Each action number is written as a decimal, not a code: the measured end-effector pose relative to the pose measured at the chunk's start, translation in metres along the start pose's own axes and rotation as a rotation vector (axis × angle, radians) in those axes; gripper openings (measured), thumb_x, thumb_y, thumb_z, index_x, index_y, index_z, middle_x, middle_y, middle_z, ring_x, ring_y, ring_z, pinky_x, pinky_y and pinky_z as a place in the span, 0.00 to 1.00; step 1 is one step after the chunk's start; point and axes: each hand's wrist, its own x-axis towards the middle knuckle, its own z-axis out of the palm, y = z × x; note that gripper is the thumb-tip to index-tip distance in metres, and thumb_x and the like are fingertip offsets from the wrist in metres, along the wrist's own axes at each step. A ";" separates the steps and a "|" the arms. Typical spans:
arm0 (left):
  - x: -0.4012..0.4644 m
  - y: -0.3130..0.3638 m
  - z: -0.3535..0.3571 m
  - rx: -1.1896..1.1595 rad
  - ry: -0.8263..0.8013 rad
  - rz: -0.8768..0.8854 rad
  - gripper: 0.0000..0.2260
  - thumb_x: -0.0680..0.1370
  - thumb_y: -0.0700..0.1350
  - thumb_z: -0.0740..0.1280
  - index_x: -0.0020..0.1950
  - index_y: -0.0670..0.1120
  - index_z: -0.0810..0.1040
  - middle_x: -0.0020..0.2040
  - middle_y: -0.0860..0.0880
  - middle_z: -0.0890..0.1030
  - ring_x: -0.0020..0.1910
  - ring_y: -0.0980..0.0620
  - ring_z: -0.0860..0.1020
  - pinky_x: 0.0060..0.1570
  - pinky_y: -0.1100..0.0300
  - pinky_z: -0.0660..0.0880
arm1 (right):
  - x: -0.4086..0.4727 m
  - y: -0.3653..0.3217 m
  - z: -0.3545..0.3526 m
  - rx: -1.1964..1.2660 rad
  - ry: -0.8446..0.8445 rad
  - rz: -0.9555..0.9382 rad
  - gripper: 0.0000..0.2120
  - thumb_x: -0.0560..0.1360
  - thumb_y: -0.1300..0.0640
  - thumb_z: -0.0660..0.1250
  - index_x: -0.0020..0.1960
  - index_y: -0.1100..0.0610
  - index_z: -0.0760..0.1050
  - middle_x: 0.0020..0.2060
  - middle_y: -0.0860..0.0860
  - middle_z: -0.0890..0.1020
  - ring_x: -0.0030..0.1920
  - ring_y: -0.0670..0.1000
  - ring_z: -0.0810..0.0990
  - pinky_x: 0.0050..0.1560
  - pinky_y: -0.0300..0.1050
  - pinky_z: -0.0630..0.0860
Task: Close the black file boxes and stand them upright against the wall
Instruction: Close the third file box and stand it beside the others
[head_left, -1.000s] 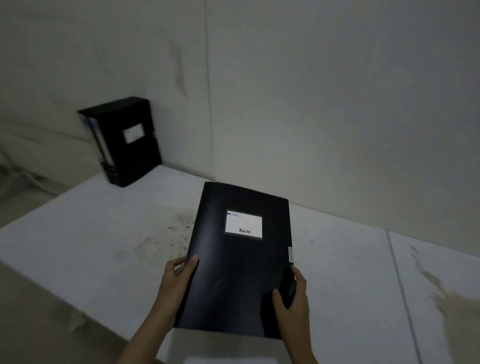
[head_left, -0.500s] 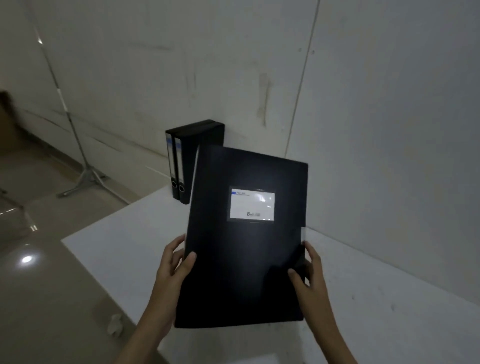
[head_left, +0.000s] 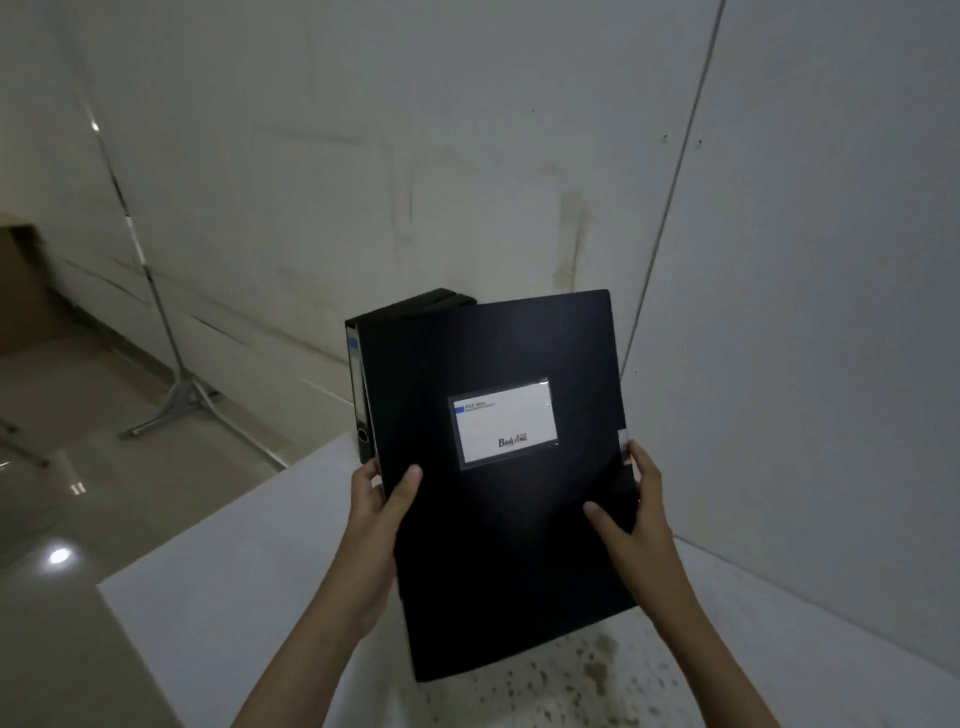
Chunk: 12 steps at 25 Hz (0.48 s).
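The left hand is gripping the left long edge of the black file box, thumb lying on the front face and fingers wrapping behind the spine side. The right hand is clamping the opposite edge, thumb pressing on the front and fingers curling round just below the small pale closure tab. Between them the box is hanging clear of the white table, face towards the camera and leaning slightly to the left, its label window reading upright.

The panel is showing no bend or sag while being held only at its two edges, so it is likely stiff plastic and fairly light, probably empty or thinly filled. The smooth, faintly glossy face looks slippery, so pinching the edges, as both hands are doing, seems the safer hold; the tab side appears to be the opening side, and squeezing there should be keeping the flap shut.

Behind its upper left corner, other black file boxes are standing upright by the wall, spines outward.
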 end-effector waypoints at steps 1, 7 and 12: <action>0.008 -0.004 -0.004 -0.002 0.010 -0.024 0.29 0.67 0.58 0.66 0.67 0.56 0.63 0.61 0.50 0.77 0.58 0.52 0.77 0.49 0.60 0.75 | 0.001 0.003 0.005 -0.009 -0.007 0.024 0.35 0.74 0.63 0.66 0.72 0.44 0.52 0.70 0.47 0.63 0.70 0.51 0.65 0.71 0.54 0.64; 0.057 -0.022 -0.034 -0.016 -0.007 -0.172 0.23 0.74 0.53 0.64 0.67 0.51 0.64 0.60 0.48 0.77 0.55 0.51 0.77 0.44 0.60 0.75 | 0.005 0.025 0.039 -0.047 0.010 0.243 0.33 0.75 0.65 0.64 0.73 0.47 0.52 0.71 0.54 0.65 0.69 0.55 0.66 0.71 0.57 0.64; 0.101 -0.014 -0.084 -0.006 0.025 -0.181 0.20 0.75 0.51 0.64 0.65 0.51 0.64 0.60 0.47 0.76 0.54 0.51 0.77 0.42 0.59 0.75 | 0.032 0.024 0.101 -0.075 0.021 0.291 0.34 0.74 0.68 0.63 0.72 0.47 0.53 0.71 0.54 0.65 0.68 0.55 0.67 0.70 0.54 0.65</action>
